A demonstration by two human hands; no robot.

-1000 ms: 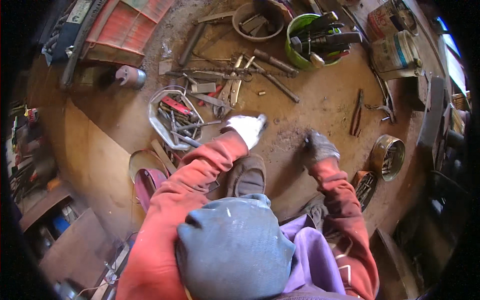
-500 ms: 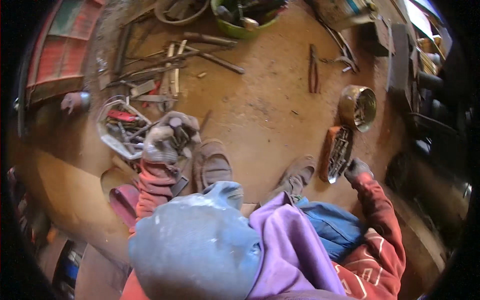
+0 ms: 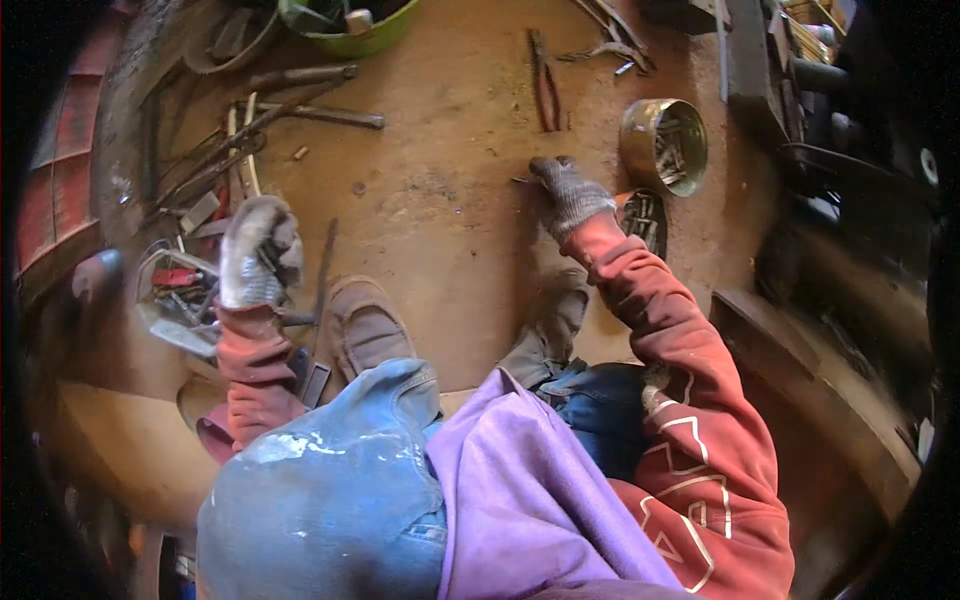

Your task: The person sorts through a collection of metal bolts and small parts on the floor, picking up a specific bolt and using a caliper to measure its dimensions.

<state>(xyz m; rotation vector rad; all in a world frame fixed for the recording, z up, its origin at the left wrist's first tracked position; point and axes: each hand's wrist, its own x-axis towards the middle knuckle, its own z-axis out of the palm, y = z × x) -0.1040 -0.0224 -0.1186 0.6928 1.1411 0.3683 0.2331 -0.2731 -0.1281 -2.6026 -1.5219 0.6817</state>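
Observation:
My left hand (image 3: 262,255), in a worn grey knit glove, is closed beside a pale many-sided tray (image 3: 160,318) of metal bits and a red piece (image 3: 178,277). What it grips is hidden by the fingers. My right hand (image 3: 572,198), gloved too, reaches over the floor with its fingers pinched. A thin dark tip (image 3: 520,181) pokes out at the fingertips, too small to name. Partly behind the right wrist lies an orange-sided container (image 3: 645,222) of small metal pieces. A round tin (image 3: 640,143) with more metal pieces lies just beyond it.
Red-handled pliers (image 3: 545,85) and other long-handled tools (image 3: 610,40) lie ahead. Bars and rods (image 3: 320,113) are piled at the far left, near a green basin (image 3: 365,40). My shoes (image 3: 365,325) stand on the brown floor. Dark machinery (image 3: 850,240) lines the right side.
My right hand has moved from beside the orange container up and leftward over the floor. My left hand has lifted a little away from my left shoe. The whole view has shifted.

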